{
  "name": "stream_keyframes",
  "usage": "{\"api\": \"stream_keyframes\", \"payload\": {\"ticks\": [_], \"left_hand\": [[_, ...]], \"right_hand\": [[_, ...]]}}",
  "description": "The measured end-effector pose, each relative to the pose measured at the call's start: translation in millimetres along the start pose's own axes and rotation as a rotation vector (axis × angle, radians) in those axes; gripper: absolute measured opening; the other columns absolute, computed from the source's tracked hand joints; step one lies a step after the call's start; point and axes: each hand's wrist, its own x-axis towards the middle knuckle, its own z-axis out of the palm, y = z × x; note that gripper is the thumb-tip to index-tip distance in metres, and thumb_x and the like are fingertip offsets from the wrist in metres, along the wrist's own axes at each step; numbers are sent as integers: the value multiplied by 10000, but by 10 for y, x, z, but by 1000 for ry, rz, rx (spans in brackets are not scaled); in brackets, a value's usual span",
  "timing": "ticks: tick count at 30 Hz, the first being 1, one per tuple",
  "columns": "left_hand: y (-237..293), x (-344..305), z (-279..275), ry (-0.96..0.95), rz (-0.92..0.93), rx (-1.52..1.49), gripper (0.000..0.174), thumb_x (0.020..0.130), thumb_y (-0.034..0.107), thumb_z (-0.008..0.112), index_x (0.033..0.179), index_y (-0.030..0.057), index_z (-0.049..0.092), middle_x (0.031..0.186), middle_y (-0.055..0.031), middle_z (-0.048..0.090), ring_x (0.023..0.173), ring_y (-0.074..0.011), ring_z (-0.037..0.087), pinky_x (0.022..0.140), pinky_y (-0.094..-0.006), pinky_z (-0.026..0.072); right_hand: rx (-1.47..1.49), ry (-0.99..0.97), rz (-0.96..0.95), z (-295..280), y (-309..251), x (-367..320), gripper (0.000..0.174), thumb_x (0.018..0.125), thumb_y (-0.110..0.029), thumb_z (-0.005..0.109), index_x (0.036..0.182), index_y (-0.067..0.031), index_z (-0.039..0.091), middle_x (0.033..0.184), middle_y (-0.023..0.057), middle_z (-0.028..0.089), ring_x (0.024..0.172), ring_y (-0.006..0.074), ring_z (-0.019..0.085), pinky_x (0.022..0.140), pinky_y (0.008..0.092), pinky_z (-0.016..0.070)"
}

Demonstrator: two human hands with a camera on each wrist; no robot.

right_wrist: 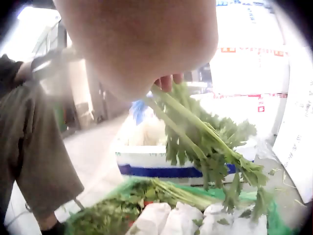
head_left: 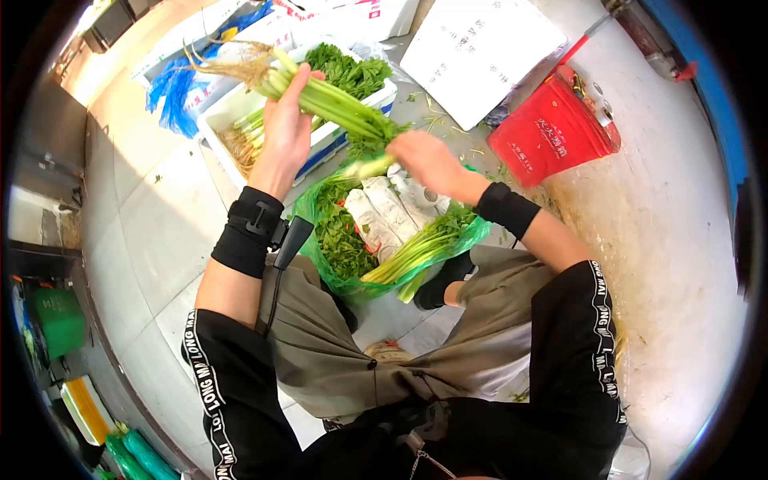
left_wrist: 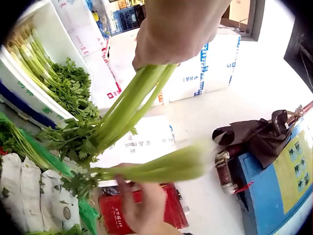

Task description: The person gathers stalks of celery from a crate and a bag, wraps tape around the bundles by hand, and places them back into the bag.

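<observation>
My left hand (head_left: 286,132) grips a bunch of celery (head_left: 340,110) near its base, with the pale stringy roots sticking out to the upper left and the leafy ends toward my right hand (head_left: 432,164). A separate celery stalk (left_wrist: 161,167), blurred at its thick end, is pinched by the right hand near its leafy end. Below both hands lies an open green plastic bag (head_left: 308,260). Inside it are cut green leaves (head_left: 340,240), several long white bundles (head_left: 374,224) and more celery stalks (head_left: 420,252).
Behind the bag stands a white foam box (right_wrist: 142,160) with a blue stripe, holding more celery (left_wrist: 76,85). A white board with writing (head_left: 480,56) and a red bucket (head_left: 552,132) stand at the right. Blue plastic (head_left: 178,92) hangs at the back left, and leaf scraps litter the floor.
</observation>
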Motion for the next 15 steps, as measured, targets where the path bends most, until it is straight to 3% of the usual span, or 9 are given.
{"api": "stream_keyframes", "payload": {"ticks": [1, 2, 4, 6, 8, 12, 15], "left_hand": [[-33, -1, -13, 16, 7, -3, 233, 941, 230, 675, 1067, 44, 611, 1025, -86, 674, 990, -183, 605, 916, -382, 466], [-24, 56, -24, 29, 24, -9, 236, 922, 199, 701, 1070, 44, 602, 985, -81, 679, 939, -176, 617, 864, -364, 487], [-8, -15, 96, 39, -23, 55, 189, 933, 210, 693, 1017, 60, 614, 931, -43, 654, 872, -142, 593, 823, -334, 480], [-77, -10, 199, 28, 18, 54, 191, 935, 232, 693, 991, 65, 619, 915, -32, 647, 852, -130, 582, 797, -324, 475], [-118, -22, 315, 13, -19, 106, 199, 935, 247, 694, 987, 69, 621, 904, -24, 641, 841, -120, 573, 783, -321, 470], [-98, -121, 539, -56, -150, 103, 215, 948, 260, 677, 1015, 65, 617, 920, -21, 638, 858, -113, 591, 767, -310, 489], [-265, -117, 519, -78, -113, 99, 247, 956, 267, 667, 1066, 52, 615, 978, -24, 643, 881, -116, 604, 774, -314, 503]], "right_hand": [[28, 169, 77, -109, -22, 60, 180, 866, -82, 615, 1037, -27, 602, 951, 133, 564, 895, 320, 558, 787, 413, 460], [12, 187, 71, -214, 6, 156, 180, 866, -82, 615, 1037, -27, 602, 951, 133, 564, 895, 320, 558, 787, 413, 460], [118, 323, 322, -437, 26, 245, 147, 913, -97, 602, 1039, -22, 600, 930, 149, 554, 863, 341, 542, 786, 406, 448], [146, 413, 281, -573, 123, 431, 155, 932, -119, 595, 1055, -25, 600, 914, 153, 552, 816, 338, 543, 755, 403, 445], [386, 308, 519, -639, 161, 578, 192, 938, -163, 602, 1064, -18, 598, 921, 152, 557, 798, 318, 557, 727, 402, 456], [447, 296, 405, -513, 31, 751, 225, 954, -222, 588, 1025, -8, 594, 902, 157, 553, 787, 292, 567, 701, 382, 466], [554, 277, 459, -452, 49, 755, 229, 958, -224, 578, 992, 2, 581, 881, 155, 549, 778, 294, 569, 692, 383, 454]]}}
